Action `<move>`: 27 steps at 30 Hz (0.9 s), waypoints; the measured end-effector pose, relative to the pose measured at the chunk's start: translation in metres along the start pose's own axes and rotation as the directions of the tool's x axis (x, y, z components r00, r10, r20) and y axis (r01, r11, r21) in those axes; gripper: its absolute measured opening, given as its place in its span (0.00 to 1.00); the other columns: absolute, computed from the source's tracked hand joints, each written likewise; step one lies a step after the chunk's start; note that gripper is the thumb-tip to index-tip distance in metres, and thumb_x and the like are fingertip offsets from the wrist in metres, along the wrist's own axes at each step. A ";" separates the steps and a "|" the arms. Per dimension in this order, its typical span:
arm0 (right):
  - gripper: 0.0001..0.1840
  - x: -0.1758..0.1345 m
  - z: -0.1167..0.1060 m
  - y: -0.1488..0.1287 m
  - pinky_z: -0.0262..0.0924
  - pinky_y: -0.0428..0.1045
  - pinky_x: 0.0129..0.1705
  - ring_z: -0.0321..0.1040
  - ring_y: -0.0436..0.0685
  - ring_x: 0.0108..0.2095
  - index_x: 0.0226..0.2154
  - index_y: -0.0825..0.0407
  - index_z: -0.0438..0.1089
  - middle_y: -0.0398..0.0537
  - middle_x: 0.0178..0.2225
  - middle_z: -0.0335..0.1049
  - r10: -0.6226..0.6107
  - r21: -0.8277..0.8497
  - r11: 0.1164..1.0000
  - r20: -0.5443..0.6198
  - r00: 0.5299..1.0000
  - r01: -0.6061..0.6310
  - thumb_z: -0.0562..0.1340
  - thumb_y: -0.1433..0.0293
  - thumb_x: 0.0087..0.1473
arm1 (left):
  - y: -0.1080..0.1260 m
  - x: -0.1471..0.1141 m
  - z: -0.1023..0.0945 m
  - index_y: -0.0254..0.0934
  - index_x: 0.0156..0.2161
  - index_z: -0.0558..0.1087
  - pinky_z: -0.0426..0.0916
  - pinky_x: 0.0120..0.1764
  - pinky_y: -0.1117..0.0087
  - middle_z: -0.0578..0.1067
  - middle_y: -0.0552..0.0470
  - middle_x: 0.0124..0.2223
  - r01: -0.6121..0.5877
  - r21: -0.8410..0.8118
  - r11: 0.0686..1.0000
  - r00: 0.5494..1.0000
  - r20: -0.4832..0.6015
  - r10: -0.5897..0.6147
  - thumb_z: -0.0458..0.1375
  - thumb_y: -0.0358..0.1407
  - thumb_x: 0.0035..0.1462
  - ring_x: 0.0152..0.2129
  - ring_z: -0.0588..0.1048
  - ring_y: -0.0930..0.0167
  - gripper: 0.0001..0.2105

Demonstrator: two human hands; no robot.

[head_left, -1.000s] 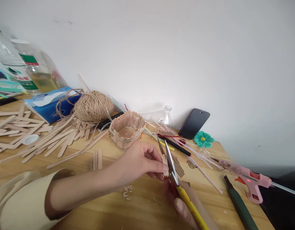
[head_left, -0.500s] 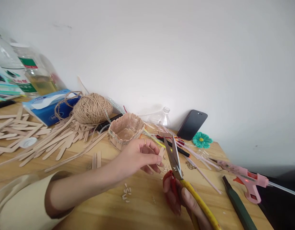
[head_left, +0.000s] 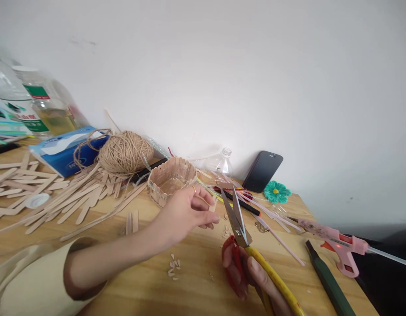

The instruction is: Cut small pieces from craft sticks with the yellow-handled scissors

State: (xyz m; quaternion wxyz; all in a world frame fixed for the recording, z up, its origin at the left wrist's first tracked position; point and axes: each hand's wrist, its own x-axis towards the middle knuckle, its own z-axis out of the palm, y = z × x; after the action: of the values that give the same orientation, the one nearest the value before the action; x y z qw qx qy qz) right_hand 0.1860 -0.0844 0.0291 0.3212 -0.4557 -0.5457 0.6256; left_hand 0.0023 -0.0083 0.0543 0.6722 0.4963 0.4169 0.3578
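Between its thumb and fingers, my left hand pinches a short piece of craft stick, mostly covered by the fingers. My right hand is wrapped round the red and yellow handles of a pair of scissors, whose blades point up and stand apart. The blade tips are a little right of the stick piece, not touching it. Just behind my left hand is a small basket walled with craft stick pieces, silver trim around it. Small wood clippings lie on the table below my left forearm.
Many loose craft sticks, a twine ball and a blue tissue pack lie at the left. A phone leans on the wall. A pink glue gun and green-handled tool are at the right.
My left hand, with the stick piece, has shifted slightly left and turned a little. The scissors have moved slightly left and their blades remain apart.
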 end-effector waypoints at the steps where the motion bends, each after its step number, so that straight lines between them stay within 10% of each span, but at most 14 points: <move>1: 0.26 0.000 0.000 0.000 0.45 0.46 0.23 0.49 0.49 0.19 0.31 0.52 0.61 0.40 0.20 0.54 0.000 0.005 1.000 -0.001 1.000 0.000 0.50 0.45 0.52 | 0.000 0.000 0.000 0.36 0.30 0.63 0.66 0.29 0.73 0.74 0.58 0.21 -0.005 -0.007 1.000 1.000 0.006 0.005 0.63 0.31 0.43 0.21 0.73 0.75 0.11; 16: 0.26 -0.002 0.000 -0.002 0.47 0.45 0.22 0.51 0.49 0.19 0.30 0.52 0.61 0.40 0.19 0.54 -0.027 -0.051 0.998 -0.051 0.998 0.024 0.49 0.45 0.52 | 0.004 -0.003 -0.002 0.34 0.34 0.65 0.66 0.27 0.74 0.77 0.46 0.39 0.030 -0.017 0.999 0.996 0.087 -0.028 0.54 0.36 0.54 0.25 0.75 0.74 0.06; 27: 0.32 0.005 -0.015 0.007 0.44 0.46 0.21 0.48 0.50 0.21 0.25 0.52 0.58 0.41 0.21 0.53 -0.056 -0.423 0.905 -0.033 0.998 0.037 0.49 0.38 0.44 | 0.006 -0.007 0.001 0.34 0.31 0.65 0.66 0.24 0.75 0.77 0.50 0.31 0.056 -0.125 0.991 0.993 0.110 -0.042 0.59 0.37 0.50 0.22 0.73 0.76 0.09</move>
State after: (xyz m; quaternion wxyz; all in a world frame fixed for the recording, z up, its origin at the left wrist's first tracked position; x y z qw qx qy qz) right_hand 0.1980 -0.0753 0.0212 0.2420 -0.5152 -0.6714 0.4746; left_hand -0.0004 -0.0137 0.0616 0.7325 0.4604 0.3686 0.3400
